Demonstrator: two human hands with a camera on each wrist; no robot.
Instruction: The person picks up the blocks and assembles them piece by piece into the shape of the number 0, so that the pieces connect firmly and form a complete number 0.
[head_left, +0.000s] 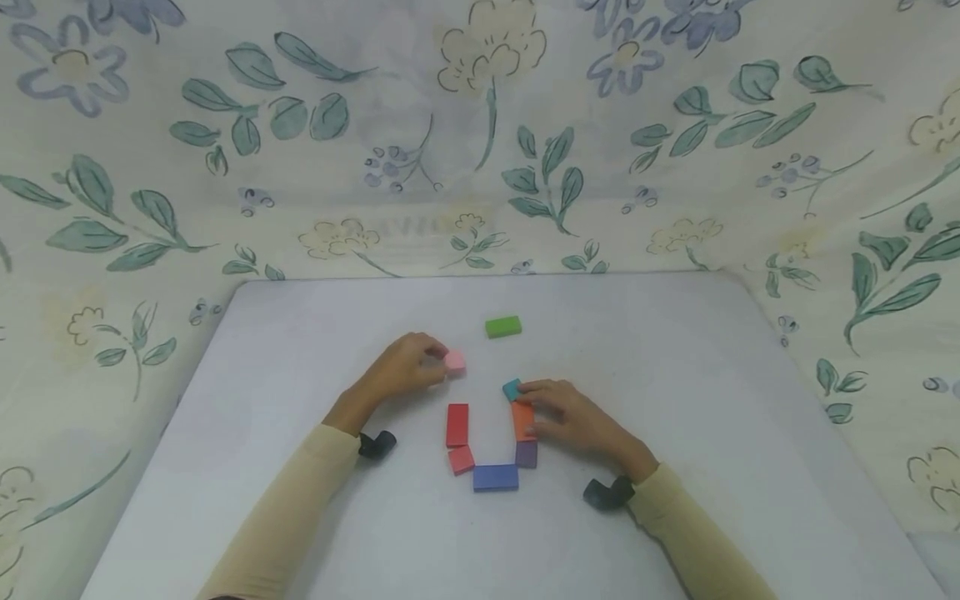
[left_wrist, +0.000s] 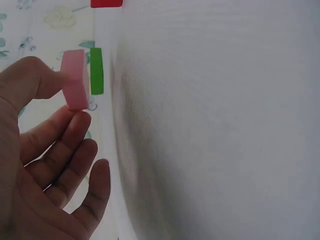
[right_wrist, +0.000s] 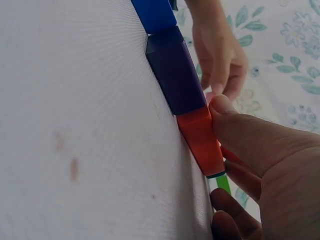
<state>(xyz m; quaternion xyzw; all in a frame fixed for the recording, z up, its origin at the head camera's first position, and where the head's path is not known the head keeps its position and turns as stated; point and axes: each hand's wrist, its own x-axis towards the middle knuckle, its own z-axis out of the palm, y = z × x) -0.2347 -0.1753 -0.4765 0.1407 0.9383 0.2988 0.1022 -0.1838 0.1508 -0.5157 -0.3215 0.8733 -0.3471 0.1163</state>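
My left hand (head_left: 408, 364) pinches a pink block (head_left: 454, 363) between thumb and fingertips, left of the green block (head_left: 503, 327). In the left wrist view, the thumb presses one face of the pink block while the other fingers spread below it. My right hand (head_left: 573, 414) has its thumb on the orange block (head_left: 522, 421) and its index finger by that block's far end, beside a small teal block (head_left: 512, 390). The right wrist view shows the thumb against the orange block, which touches the purple block (right_wrist: 175, 70); the index fingertip is partly hidden.
A red oblong block (head_left: 457, 425), a small red block (head_left: 461, 460), a blue block (head_left: 496, 477) and the purple one form a U with the orange block. All lie on a white table (head_left: 637, 333); flower-patterned cloth (head_left: 420, 167) hangs behind it.
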